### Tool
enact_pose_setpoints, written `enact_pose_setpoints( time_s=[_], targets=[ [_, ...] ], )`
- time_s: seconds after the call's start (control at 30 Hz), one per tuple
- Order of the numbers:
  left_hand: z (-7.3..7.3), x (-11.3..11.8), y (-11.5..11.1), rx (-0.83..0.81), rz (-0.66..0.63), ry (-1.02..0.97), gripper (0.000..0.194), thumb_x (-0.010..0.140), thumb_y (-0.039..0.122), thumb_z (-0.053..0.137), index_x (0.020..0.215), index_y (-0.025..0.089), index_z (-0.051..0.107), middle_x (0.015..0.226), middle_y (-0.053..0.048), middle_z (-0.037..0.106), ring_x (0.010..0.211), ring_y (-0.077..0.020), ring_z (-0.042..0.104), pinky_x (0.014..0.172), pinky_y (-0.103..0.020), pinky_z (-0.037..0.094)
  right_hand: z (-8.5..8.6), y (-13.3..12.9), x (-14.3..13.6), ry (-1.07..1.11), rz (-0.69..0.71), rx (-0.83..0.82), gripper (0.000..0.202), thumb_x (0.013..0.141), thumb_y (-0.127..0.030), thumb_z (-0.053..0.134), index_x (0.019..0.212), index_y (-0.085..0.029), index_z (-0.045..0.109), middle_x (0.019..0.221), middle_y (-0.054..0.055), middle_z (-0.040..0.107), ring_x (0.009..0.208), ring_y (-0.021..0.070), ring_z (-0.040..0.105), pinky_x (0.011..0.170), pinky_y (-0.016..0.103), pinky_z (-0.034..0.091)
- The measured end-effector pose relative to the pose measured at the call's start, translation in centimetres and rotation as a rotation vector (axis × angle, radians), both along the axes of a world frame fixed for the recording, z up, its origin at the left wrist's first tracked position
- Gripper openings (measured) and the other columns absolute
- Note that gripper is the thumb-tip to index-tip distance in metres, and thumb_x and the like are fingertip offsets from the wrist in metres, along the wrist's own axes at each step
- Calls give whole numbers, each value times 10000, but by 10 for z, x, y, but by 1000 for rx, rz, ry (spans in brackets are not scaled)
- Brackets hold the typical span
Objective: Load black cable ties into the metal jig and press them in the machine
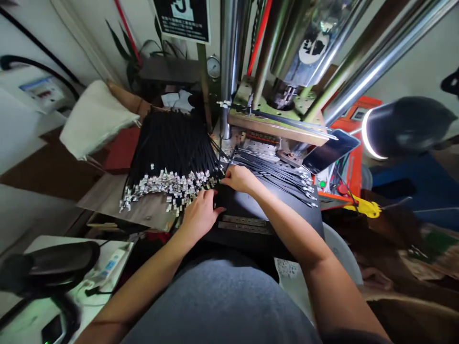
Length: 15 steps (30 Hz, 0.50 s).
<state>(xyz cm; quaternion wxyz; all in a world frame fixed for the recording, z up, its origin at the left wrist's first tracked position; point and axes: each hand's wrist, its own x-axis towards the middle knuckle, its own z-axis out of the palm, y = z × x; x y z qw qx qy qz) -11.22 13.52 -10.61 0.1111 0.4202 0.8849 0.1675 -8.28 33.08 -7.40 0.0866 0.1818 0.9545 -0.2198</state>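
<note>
A thick bundle of black cables (pixel 175 143) with silver metal connectors (pixel 172 184) at the near ends lies on the board to the left. My left hand (pixel 201 212) is at the right edge of these connectors, its thumb apart from the fingers and nothing visible between them. Just beyond it, my right hand (pixel 239 179) has its fingertips pinched together beside the nearest cable ends; whatever is in the pinch is too small to make out. To the right, a smaller group of black cables (pixel 279 177) lies on the dark work surface (pixel 247 205), ends pointing right.
A press with metal columns (pixel 226 71) and a plate (pixel 276 125) stands beyond my hands. Two slotted metal strips (pixel 244 224) lie at the surface's near edge. On the right are a lit lamp (pixel 405 126), a phone-like screen (pixel 332 150) and an orange box (pixel 353 177) with buttons.
</note>
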Motion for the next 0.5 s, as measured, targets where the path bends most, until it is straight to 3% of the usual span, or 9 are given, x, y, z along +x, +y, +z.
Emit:
enact_pose_setpoints(
  time_s=[0.1, 0.2, 0.33, 0.43, 0.5],
  targets=[
    [-3, -5, 10, -3, -2, -89, 407, 869, 268, 635, 1224, 135, 485, 1097, -154, 640, 986, -285, 652, 830, -392, 504, -7, -9, -34, -76, -28, 27, 208, 796, -270, 723, 946, -128, 695, 946, 128, 722, 866, 218, 678, 721, 268, 492],
    [-4, -13, 14, 16, -30, -138, 370, 863, 207, 595, 1209, 136, 485, 991, -121, 671, 903, -257, 666, 787, -370, 497, -1, -11, -16, -64, 5, 20, 91, 816, -203, 683, 890, -151, 681, 919, 102, 717, 865, 212, 670, 736, 267, 486],
    [1, -20, 3, -4, -90, -189, 459, 855, 216, 582, 1292, 150, 460, 880, -49, 680, 807, -210, 655, 751, -340, 487, 12, 9, 77, 46, -18, 132, 100, 874, -142, 587, 954, -168, 643, 979, 113, 687, 885, 220, 634, 775, 299, 477],
    [12, -35, -34, -100, -207, -133, 344, 899, 278, 545, 1229, 187, 581, 915, -42, 688, 817, -196, 639, 774, -351, 492, 18, 45, 168, 62, -208, 310, 147, 849, -55, 550, 888, -158, 646, 924, 133, 669, 812, 219, 623, 709, 301, 476],
    [23, -52, -65, -64, -238, -39, 235, 924, 341, 527, 1039, 206, 681, 938, -41, 690, 817, -189, 634, 779, -361, 505, 23, 67, 222, 87, -329, 340, 135, 825, -50, 579, 854, -159, 654, 886, 130, 665, 808, 218, 625, 697, 292, 482]
  ],
)
